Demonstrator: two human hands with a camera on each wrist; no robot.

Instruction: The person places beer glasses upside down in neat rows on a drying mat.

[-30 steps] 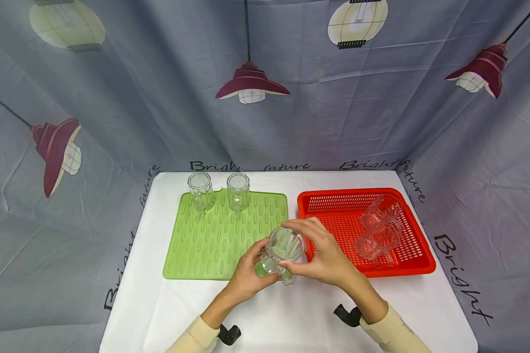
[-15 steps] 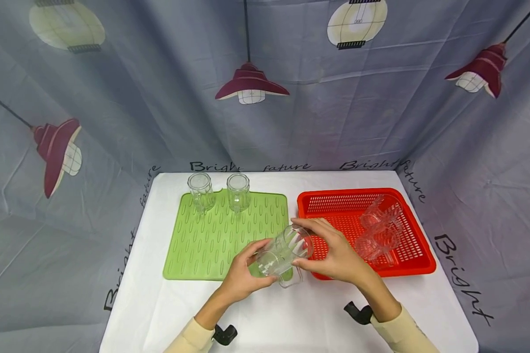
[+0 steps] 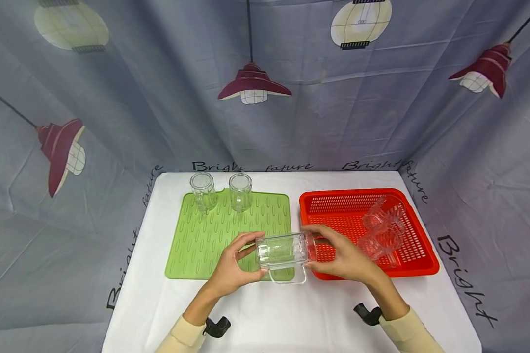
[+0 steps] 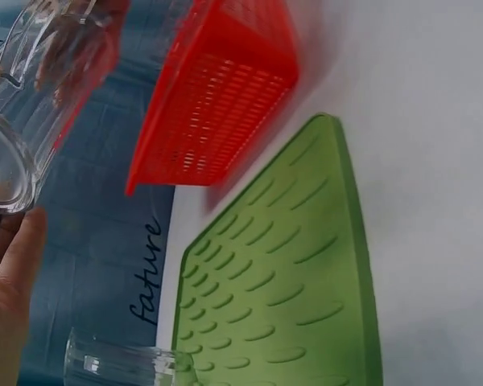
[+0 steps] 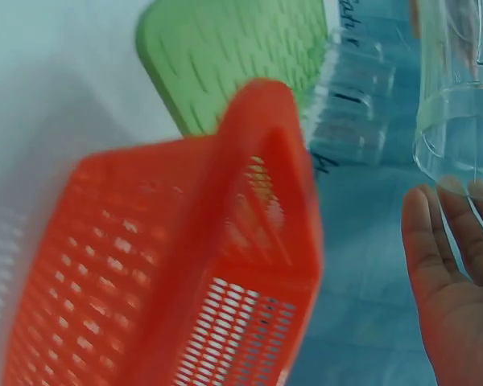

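Glass mug (image 3: 284,254) lies sideways between our left hand (image 3: 231,267) and right hand (image 3: 344,255), both curled around it; two mugs (image 3: 221,192) stand on the green mat (image 3: 194,245), others wait in the red basket (image 3: 406,264).

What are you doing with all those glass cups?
A person holds a clear glass mug sideways between the left hand and right hand, above the near edge of the green mat. Two glasses stand at the mat's far edge. A few more glass mugs lie in the red basket on the right.
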